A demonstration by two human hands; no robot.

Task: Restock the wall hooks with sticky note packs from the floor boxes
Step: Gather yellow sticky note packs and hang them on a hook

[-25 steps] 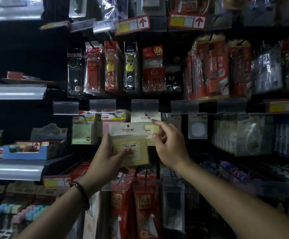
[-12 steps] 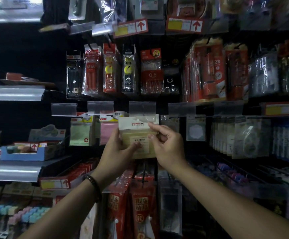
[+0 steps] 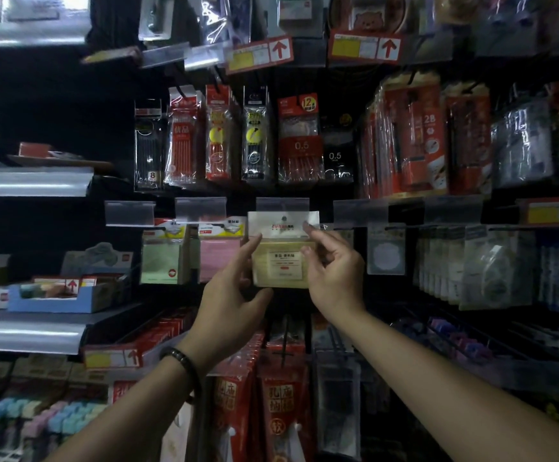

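A yellow sticky note pack in a clear sleeve with a white header is held up against the wall display, its hang hole just under a clear price-tag holder. My left hand grips the pack's left edge and lower corner. My right hand pinches its right edge and upper corner. The hook itself is hidden behind the pack. To the left hang a pink pack and a green pack.
Pen and refill packs hang in the row above. Red packs hang below my hands. Clear packets and tape packs hang at right. A blue display box sits on the left shelf.
Both hands have carried the yellow pack up and to the right, from in front of the pink pack to the middle hook position. The right hand now pinches it.
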